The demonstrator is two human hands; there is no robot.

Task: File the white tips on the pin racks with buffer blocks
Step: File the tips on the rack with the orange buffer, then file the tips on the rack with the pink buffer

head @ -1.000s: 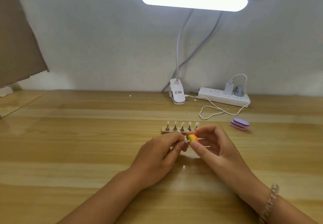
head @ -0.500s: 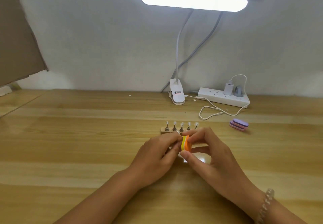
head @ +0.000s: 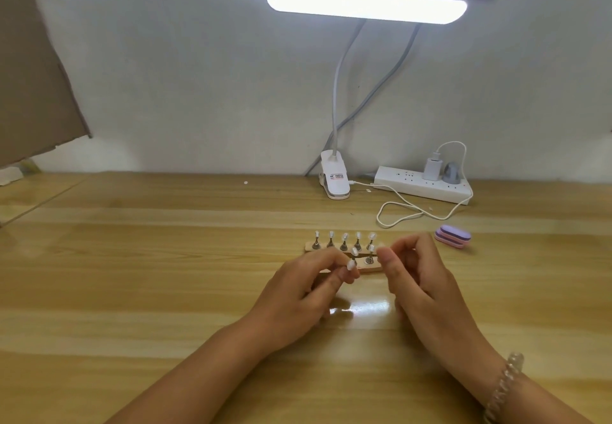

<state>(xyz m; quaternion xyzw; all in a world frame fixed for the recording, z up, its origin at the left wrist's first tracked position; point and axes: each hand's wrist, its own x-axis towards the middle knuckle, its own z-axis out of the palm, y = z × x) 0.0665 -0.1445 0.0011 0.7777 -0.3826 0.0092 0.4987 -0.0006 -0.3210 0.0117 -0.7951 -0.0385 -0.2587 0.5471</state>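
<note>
**A:** Where is the work, and who has hold of it?

**B:** A held tip (head: pixel 350 265), white, is pinched between thumb and forefinger of the left hand (head: pixel 304 294), just in front of the near rack (head: pixel 372 270). The right hand (head: pixel 427 288) is close beside it but apart, with its fingers curled. No block shows in it, and I cannot tell whether one is tucked inside.

**B:** My judgement on the filing: keep the pinch low on the tip so its edge stays free. Lay the block flat and stroke lightly one way. Keep the knuckles clear of the standing pins.

**A:** Numbers?

**B:** There are two racks. The far rack (head: pixel 309 247) carries five white tips. The near one shows two, and the left hand hides the rest of it. Spare buffer blocks (head: pixel 453 237), purple and pink, lie stacked well to the right on the table (head: pixel 165 291). It looks like two, though the layers blur. At the wall there are one clip lamp (head: pixel 366 3) and one power strip (head: pixel 424 188) with two plugs in it. One beaded bracelet (head: pixel 506 380) is on the right wrist.
</note>
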